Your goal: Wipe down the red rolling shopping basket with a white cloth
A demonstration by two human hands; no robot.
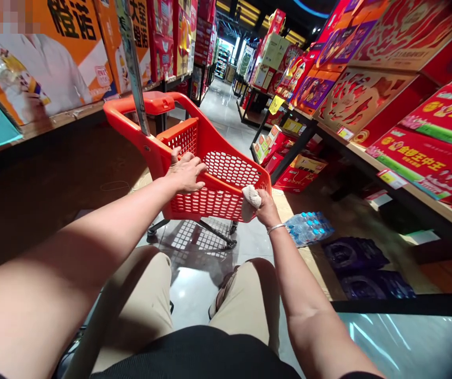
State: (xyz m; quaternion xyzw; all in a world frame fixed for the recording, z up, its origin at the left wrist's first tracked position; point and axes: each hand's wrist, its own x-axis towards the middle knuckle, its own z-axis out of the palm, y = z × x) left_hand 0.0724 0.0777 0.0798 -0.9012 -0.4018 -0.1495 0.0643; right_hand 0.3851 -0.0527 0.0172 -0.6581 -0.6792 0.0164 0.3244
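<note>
A red plastic shopping cart (pixel 222 202) with perforated sides stands side-on in front of my knees. My left hand (pixel 186 171) grips its near top rim, fingers hooked over the edge. At the rim's right corner, my right hand (pixel 266 209) holds a whitish cloth (pixel 252 197) against the plastic; part of the cloth hangs down the outer side. The cart's handle (pixel 125 118) is at the upper left, where a worn metal pole (pixel 133 68) rises beside it. Inside, a perforated red flap (pixel 182 137) shows.
Shelves of boxed goods line both sides: orange cartons (pixel 71 63) on the left, red gift boxes (pixel 427 158) on the right. Bottled water packs (pixel 308 228) and purple packs (pixel 354 255) lie low at the right. A shiny tiled aisle (pixel 224 97) runs away beyond the cart.
</note>
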